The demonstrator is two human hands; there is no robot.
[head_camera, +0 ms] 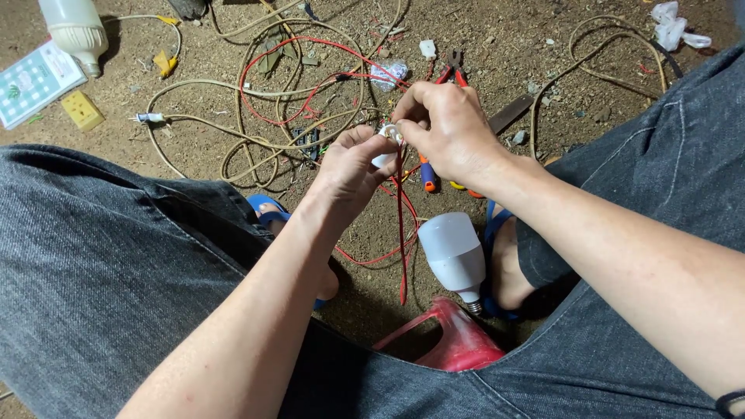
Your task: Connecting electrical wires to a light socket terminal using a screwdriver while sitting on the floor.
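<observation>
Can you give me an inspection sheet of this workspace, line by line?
Surface: bare dirt ground with small stones and scraps.
Job's things: a small white fitting held between both hands, with a red wire hanging down from it.
Clutter: a white bulb lying by the feet, another white bulb top left, a yellow block, a printed card, pliers with red handles, a red plastic stool.
Hands: left hand grips the fitting from below; right hand pinches it from above.
Cables: beige cords and red wire tangled in loops.
Surroundings: dark jeans, blue sandals.
</observation>
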